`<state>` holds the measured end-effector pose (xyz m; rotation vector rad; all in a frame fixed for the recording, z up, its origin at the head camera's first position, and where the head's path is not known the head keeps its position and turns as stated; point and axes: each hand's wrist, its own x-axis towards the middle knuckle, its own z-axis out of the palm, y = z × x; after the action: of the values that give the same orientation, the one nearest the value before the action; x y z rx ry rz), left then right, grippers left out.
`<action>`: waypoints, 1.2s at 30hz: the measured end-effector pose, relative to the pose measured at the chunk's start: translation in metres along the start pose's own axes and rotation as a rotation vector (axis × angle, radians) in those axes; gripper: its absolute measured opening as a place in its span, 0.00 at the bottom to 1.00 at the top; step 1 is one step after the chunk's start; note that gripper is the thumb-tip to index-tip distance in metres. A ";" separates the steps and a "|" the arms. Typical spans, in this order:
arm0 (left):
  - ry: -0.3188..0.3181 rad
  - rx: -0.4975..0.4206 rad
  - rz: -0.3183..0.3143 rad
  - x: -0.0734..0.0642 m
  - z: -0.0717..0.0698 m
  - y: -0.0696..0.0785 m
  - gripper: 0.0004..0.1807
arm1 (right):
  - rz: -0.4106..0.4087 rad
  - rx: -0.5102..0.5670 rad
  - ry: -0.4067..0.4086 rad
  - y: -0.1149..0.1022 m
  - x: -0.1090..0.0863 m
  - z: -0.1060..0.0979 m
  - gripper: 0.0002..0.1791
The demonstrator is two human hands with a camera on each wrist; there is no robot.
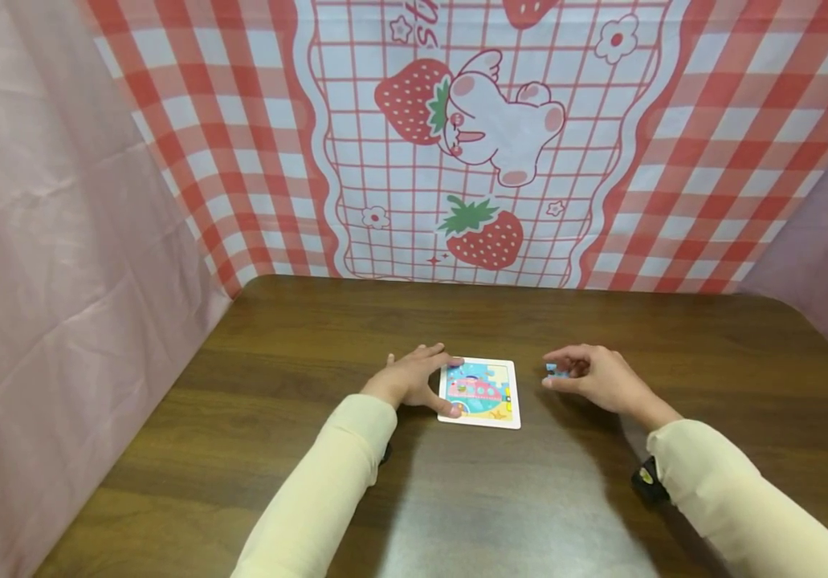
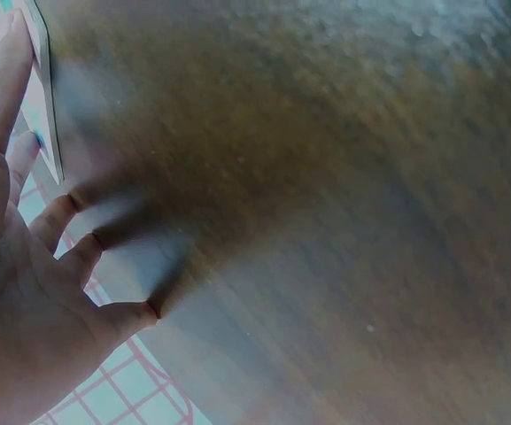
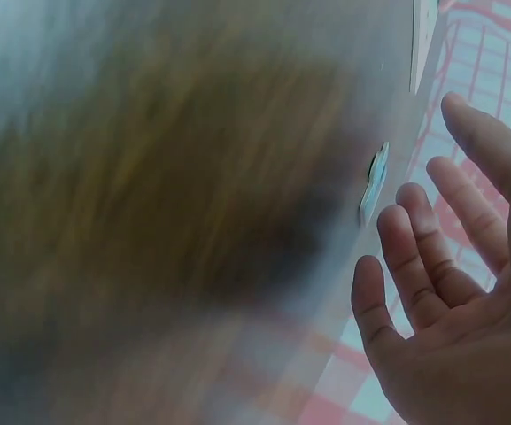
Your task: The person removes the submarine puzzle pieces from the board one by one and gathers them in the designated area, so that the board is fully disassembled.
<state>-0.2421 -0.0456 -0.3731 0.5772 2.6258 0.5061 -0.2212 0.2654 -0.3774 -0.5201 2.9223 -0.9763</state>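
Note:
A jigsaw puzzle in a white frame (image 1: 515, 401) lies on the table, with a pink submarine-like picture and a pale bare patch at its upper right. My left hand (image 1: 408, 380) spreads over its left side, thumb on the near left corner and index finger at the far left corner. In the left wrist view the other fingers (image 2: 82, 257) reach down beside the frame. To the right of the puzzle is a loose blue puzzle piece (image 1: 552, 370). My right hand (image 1: 609, 381) hovers around it with bent, parted fingers; the right wrist view shows the piece (image 3: 375, 184) on the table, apart from the fingertips.
The brown wooden table (image 1: 298, 337) reaches back to a red-and-white checked cloth (image 1: 240, 112) with strawberries. A pale pink curtain (image 1: 81, 241) hangs at the left and another curtain (image 1: 825, 217) at the right.

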 end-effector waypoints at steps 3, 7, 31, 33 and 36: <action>-0.002 -0.004 -0.001 0.000 0.000 0.000 0.46 | -0.003 -0.001 0.003 -0.005 0.001 0.005 0.23; 0.000 -0.003 -0.004 0.000 0.001 0.000 0.46 | -0.002 0.000 -0.003 -0.014 0.002 0.011 0.23; -0.005 0.060 -0.013 0.000 0.001 0.002 0.47 | -0.087 -0.122 -0.045 -0.044 0.015 0.038 0.18; -0.006 0.064 -0.014 -0.001 0.000 0.002 0.47 | -0.083 -0.151 -0.046 -0.046 0.014 0.038 0.17; -0.014 0.071 -0.019 -0.001 -0.001 0.004 0.47 | -0.077 -0.171 -0.050 -0.048 0.015 0.038 0.14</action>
<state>-0.2401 -0.0432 -0.3701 0.5748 2.6427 0.4025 -0.2159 0.2030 -0.3785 -0.6578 2.9771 -0.7116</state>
